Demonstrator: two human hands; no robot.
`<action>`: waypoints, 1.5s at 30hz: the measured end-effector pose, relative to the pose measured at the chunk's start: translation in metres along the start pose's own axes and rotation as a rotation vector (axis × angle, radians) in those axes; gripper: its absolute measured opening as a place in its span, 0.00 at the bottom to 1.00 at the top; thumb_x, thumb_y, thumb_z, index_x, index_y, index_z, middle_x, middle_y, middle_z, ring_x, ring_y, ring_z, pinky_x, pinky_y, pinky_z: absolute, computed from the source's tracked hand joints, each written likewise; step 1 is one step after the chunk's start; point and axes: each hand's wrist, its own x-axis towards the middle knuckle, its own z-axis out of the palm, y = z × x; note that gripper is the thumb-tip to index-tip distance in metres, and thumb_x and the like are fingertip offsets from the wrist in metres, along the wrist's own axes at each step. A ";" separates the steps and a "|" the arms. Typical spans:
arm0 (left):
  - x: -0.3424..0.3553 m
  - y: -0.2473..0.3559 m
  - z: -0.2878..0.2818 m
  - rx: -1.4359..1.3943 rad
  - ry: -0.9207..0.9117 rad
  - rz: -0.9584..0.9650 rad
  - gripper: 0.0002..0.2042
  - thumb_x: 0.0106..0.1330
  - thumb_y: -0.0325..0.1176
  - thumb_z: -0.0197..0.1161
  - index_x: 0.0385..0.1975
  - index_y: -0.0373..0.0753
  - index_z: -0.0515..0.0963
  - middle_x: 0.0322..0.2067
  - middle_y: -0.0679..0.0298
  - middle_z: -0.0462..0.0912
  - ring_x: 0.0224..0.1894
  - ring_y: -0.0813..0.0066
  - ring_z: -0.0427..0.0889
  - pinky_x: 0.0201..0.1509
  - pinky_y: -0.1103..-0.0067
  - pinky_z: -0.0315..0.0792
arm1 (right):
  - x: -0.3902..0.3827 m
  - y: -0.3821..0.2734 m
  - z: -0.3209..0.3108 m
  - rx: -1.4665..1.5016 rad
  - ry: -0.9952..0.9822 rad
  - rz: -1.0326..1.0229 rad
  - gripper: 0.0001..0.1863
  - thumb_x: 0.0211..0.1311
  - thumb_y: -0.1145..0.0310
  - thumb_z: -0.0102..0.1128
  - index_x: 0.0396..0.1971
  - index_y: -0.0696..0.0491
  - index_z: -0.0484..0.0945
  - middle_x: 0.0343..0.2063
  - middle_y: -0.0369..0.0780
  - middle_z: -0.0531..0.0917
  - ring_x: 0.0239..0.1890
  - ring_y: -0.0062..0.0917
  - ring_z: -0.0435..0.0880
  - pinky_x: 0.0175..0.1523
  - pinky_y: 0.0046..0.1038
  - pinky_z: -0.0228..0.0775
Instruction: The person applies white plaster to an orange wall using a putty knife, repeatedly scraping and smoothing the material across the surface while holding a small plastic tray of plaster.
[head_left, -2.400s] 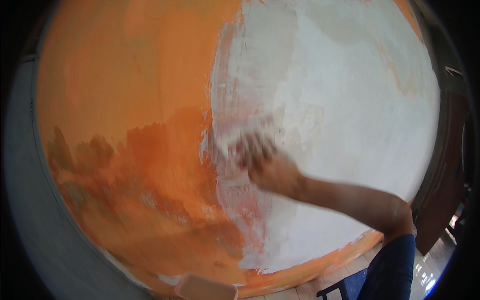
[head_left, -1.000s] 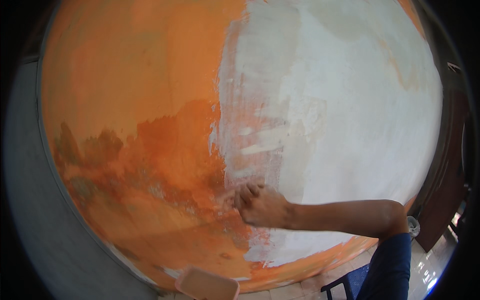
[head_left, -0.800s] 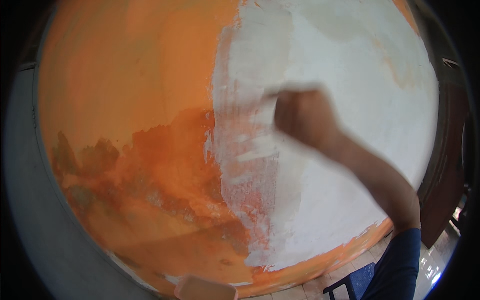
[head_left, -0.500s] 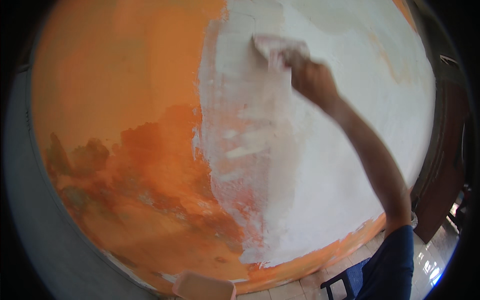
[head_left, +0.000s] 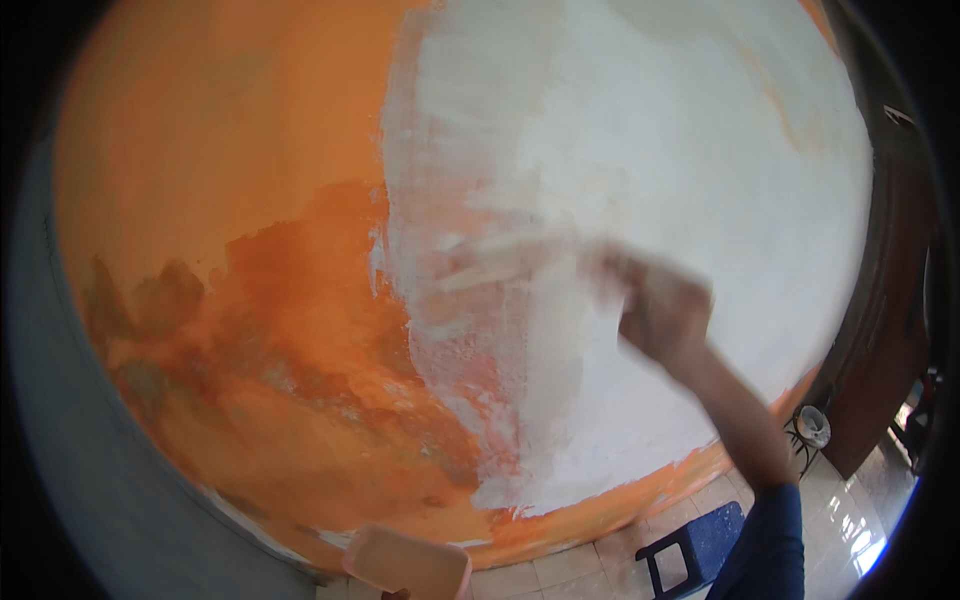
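Note:
My right hand [head_left: 665, 312], smeared by motion, is closed around a putty knife [head_left: 602, 268] in front of the wall's middle. The blade is too blurred to make out clearly. A thin grey-white coat [head_left: 450, 180] lies left of the knife, with reddish orange showing through it. Low in the picture, a peach-coloured rectangular tub [head_left: 440, 573] is tilted toward me. A sliver of my left hand [head_left: 396, 595] shows at the tub's lower edge; the rest of that hand is out of sight.
Bare orange wall [head_left: 230, 130] with dark stains spreads to the left, beside a grey wall [head_left: 50, 400]. A blue stool [head_left: 715, 535] stands on the tiled floor [head_left: 570, 565]. Right of it are a small round container [head_left: 812, 427] on a stand and a brown panel [head_left: 880, 400].
My right hand has swept down the wall with the putty knife, from the upper part to the middle. The view has shifted slightly, so more of the stool and the round container shows.

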 end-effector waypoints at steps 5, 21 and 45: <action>0.003 -0.010 0.009 -0.050 -0.081 -0.028 0.14 0.60 0.37 0.59 0.45 0.43 0.71 0.32 0.65 0.81 0.31 0.71 0.81 0.28 0.72 0.80 | 0.085 0.069 0.013 -0.334 0.277 -0.177 0.20 0.42 0.83 0.54 0.40 0.54 0.78 0.38 0.42 0.82 0.37 0.34 0.83 0.37 0.29 0.78; 0.001 0.009 0.000 0.033 -0.057 -0.066 0.24 0.57 0.38 0.59 0.53 0.39 0.66 0.41 0.59 0.79 0.38 0.65 0.82 0.33 0.67 0.82 | 0.118 0.023 -0.008 -0.298 0.237 -0.040 0.18 0.43 0.72 0.56 0.38 0.48 0.81 0.24 0.39 0.82 0.23 0.33 0.80 0.28 0.34 0.72; -0.007 0.005 0.011 -0.014 -0.094 -0.012 0.22 0.57 0.39 0.59 0.51 0.40 0.67 0.38 0.63 0.79 0.35 0.71 0.81 0.30 0.72 0.81 | 0.251 0.036 -0.001 -0.406 0.292 -0.146 0.13 0.43 0.75 0.48 0.27 0.56 0.83 0.21 0.53 0.80 0.24 0.45 0.81 0.33 0.41 0.74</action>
